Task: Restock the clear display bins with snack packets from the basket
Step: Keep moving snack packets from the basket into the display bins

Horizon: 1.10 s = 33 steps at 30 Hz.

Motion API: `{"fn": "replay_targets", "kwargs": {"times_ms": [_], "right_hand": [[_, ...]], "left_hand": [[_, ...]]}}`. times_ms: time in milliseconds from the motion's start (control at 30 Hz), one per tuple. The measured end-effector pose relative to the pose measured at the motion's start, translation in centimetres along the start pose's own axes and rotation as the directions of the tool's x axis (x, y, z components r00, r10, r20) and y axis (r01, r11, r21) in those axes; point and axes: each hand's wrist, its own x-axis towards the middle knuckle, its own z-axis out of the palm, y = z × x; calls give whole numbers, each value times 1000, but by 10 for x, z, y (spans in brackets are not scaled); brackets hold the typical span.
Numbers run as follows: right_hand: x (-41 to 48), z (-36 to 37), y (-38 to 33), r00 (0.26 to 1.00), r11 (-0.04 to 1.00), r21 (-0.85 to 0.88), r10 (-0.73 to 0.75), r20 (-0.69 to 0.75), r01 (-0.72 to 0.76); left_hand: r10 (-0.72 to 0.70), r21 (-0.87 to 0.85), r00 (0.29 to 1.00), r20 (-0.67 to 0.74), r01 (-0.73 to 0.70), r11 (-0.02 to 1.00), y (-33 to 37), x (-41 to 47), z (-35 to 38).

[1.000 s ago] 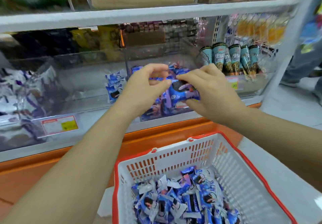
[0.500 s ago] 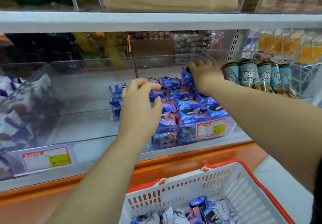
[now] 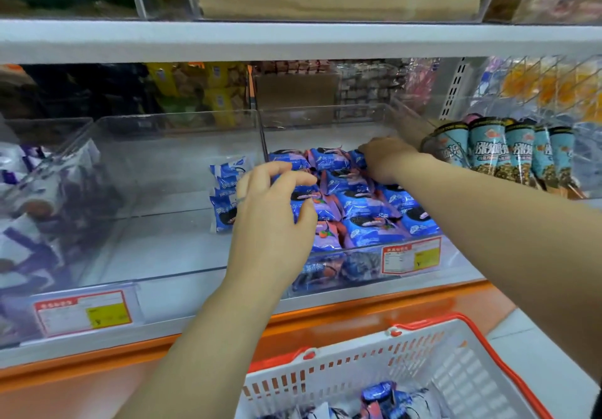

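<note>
Hands parted over blue packets [image 3: 365, 210] in bin [image 3: 325, 115]; left hand [image 3: 270, 213] grip loose, empty; right hand [image 3: 386, 158] grip: cannot tell.

Free passage is recorded over the front rim into the left clear bin [image 3: 156, 242], its floor bare except for pale packets [image 3: 228, 197] stacked against the divider wall [image 3: 260, 138]; the right bin [image 3: 325, 115] is packed with blue packets [image 3: 365, 210], and headroom is capped by the upper shelf [image 3: 293, 40].
</note>
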Motion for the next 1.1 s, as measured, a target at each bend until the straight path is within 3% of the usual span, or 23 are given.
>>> {"fn": "replay_targets", "kwargs": {"times_ms": [300, 500, 667, 800, 900, 1000, 1100], "right_hand": [[-20, 0, 1, 993, 987, 133, -101, 67, 91], [-99, -19, -1, 965, 943, 270, -133, -226, 193], [-224, 0, -6, 855, 801, 450, -142, -498, 395], [-291, 52, -8, 917, 736, 570, -183, -353, 366], [-317, 104, -13, 957, 749, 596, -246, -156, 290], [-327, 157, -16, 946, 795, 556, -321, 43, 244], [-330, 199, -17, 886, 821, 532, -388, 253, 208]], "left_hand": [[13, 12, 1000, 28, -14, 1000, -1, -2, 0], [62, -14, 998, 4, -62, 998, 2, -10, -6], [341, 63, 939, 40, -343, 937, 19, -46, -14], [506, 157, 858, 93, -514, 843, 30, -81, -15], [485, 65, 823, 296, -524, 849, 27, -109, -3], [326, 128, 701, 635, -512, 849, 16, -142, 24], [69, 208, 534, 843, -440, 874, -10, -176, 58]]}}
